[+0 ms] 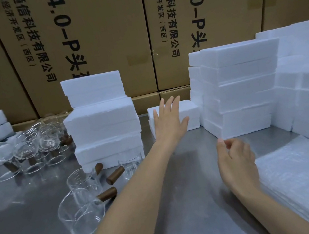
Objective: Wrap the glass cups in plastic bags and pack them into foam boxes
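- Left hand (170,117), fingers spread, reaches over the lone foam box (191,114) at the back of the steel table (188,160); right hand (236,161) hangs loosely curled, holding nothing.
- Step, as I judge it: fetching a box; next, grip it and draw it near.
- Foam stacks (239,89) flank the box closely, and cartons (105,32) stand behind.
- Bags (308,176) lie right.
- Cups (83,207) wait left, unwrapped.
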